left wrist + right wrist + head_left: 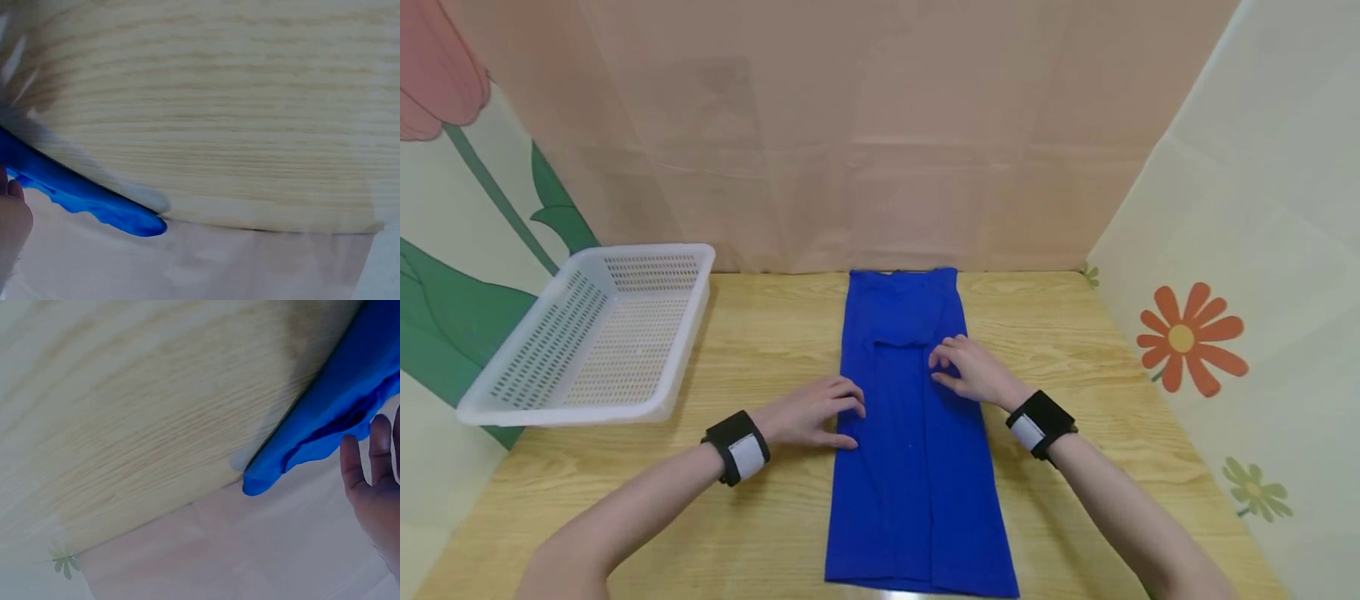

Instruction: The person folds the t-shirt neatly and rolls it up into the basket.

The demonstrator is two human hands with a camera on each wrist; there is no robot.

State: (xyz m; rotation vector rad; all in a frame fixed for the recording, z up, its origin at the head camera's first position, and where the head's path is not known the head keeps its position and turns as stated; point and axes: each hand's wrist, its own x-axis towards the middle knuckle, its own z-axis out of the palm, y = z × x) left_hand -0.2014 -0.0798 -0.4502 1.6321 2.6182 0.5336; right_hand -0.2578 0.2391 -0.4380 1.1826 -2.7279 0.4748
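A blue garment [898,467], folded lengthwise into a long strip, lies flat with its narrower end at the table's far edge. Its side panels are turned inward, and a flap [901,321] lies across the upper part. At the left edge my left hand [812,412] hovers with relaxed fingers, its thumb and fingertips overlapping the cloth. Farther up, my right hand [973,371] is over the right side, fingers loosely bent and nothing between them. The right wrist view has the fingers [353,462] beside the blue cloth [325,431].
A white perforated plastic basket [662,379] stands at the left on the wood-grain table [767,325]. Behind the table rises a pinkish-beige sheet [850,150]. Flower-printed sheets border both sides, and each wrist wears a black band [1041,423].
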